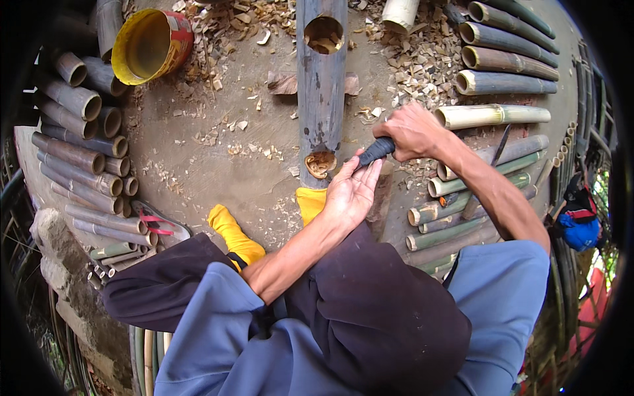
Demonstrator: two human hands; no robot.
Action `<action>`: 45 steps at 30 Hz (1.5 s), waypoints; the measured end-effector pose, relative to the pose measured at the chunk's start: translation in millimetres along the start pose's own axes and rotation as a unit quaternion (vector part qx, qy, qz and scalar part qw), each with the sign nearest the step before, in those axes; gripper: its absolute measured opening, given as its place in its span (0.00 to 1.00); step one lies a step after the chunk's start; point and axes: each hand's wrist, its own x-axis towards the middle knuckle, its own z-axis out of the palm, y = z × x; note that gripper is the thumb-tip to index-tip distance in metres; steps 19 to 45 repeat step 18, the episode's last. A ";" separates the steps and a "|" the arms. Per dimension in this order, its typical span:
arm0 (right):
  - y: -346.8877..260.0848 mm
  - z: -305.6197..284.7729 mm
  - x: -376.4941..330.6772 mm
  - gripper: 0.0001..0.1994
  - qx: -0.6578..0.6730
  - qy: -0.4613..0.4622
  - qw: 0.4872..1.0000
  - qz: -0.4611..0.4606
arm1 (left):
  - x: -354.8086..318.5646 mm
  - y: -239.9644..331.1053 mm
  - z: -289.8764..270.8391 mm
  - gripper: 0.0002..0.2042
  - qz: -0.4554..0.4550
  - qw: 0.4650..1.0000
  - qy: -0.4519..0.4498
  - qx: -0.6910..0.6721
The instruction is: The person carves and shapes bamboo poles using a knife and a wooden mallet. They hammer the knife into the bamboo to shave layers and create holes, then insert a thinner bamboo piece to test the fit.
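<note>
A thick bamboo pole (320, 99) runs away from me, with a large round hole near its far part and a smaller hole (319, 164) near its close end, with pale shavings in it. My right hand (411, 132) is closed round a black wrapped tool handle (376, 152). Palm up, my left hand (351, 191) supports that handle from below, with thumb and fingers against it, just right of the smaller hole. The tool's blade cannot be made out. A yellow-socked foot (310, 203) touches the pole's near end.
Cut bamboo tubes are stacked at left (86, 158) and laid in rows at right (508, 82). A yellow-red bucket (178, 43) with murky liquid stands at upper left. Wood chips (422, 72) litter the ground. A wooden block (284, 82) lies under the pole. Another yellow-socked foot (234, 234) rests left.
</note>
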 end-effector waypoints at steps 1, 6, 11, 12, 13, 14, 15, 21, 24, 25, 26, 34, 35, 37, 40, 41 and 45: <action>-3.8 9.7 -5.7 0.05 0.025 0.006 0.999 0.024 | -2.0 0.7 3.2 0.10 0.000 0.999 0.028 0.023; -47.8 47.0 -33.9 0.09 0.218 -0.062 0.954 0.194 | -19.9 13.5 1.4 0.10 -0.027 0.965 0.109 0.235; -119.4 86.2 -47.9 0.13 0.406 0.006 0.871 0.276 | -21.6 41.8 -1.2 0.11 -0.092 0.853 0.191 0.478; -137.3 92.8 -45.7 0.15 0.454 0.018 0.842 0.292 | -25.4 47.9 4.4 0.11 -0.106 0.815 0.209 0.530; -153.5 109.6 -41.9 0.16 0.505 0.043 0.804 0.311 | -28.2 56.2 16.9 0.11 -0.128 0.765 0.193 0.601; -169.0 124.5 -37.2 0.17 0.556 0.065 0.761 0.327 | -30.4 64.8 29.4 0.11 -0.150 0.708 0.179 0.667; -182.6 122.5 -30.0 0.19 0.574 0.063 0.745 0.334 | -34.1 70.1 36.2 0.11 -0.168 0.647 0.167 0.724; -197.8 121.3 -25.2 0.24 0.576 0.098 0.737 0.341 | -23.1 72.3 15.6 0.15 -0.154 0.658 0.240 0.696; -197.8 121.3 -25.2 0.24 0.576 0.098 0.737 0.341 | -23.1 72.3 15.6 0.15 -0.154 0.658 0.240 0.696; -197.8 121.3 -25.2 0.24 0.576 0.098 0.737 0.341 | -23.1 72.3 15.6 0.15 -0.154 0.658 0.240 0.696; -197.8 121.3 -25.2 0.24 0.576 0.098 0.737 0.341 | -23.1 72.3 15.6 0.15 -0.154 0.658 0.240 0.696; -197.8 121.3 -25.2 0.24 0.576 0.098 0.737 0.341 | -23.1 72.3 15.6 0.15 -0.154 0.658 0.240 0.696; -197.8 121.3 -25.2 0.24 0.576 0.098 0.737 0.341 | -23.1 72.3 15.6 0.15 -0.154 0.658 0.240 0.696; -197.8 121.3 -25.2 0.24 0.576 0.098 0.737 0.341 | -23.1 72.3 15.6 0.15 -0.154 0.658 0.240 0.696; -197.8 121.3 -25.2 0.24 0.576 0.098 0.737 0.341 | -23.1 72.3 15.6 0.15 -0.154 0.658 0.240 0.696; -197.8 121.3 -25.2 0.24 0.576 0.098 0.737 0.341 | -23.1 72.3 15.6 0.15 -0.154 0.658 0.240 0.696; -197.8 121.3 -25.2 0.24 0.576 0.098 0.737 0.341 | -23.1 72.3 15.6 0.15 -0.154 0.658 0.240 0.696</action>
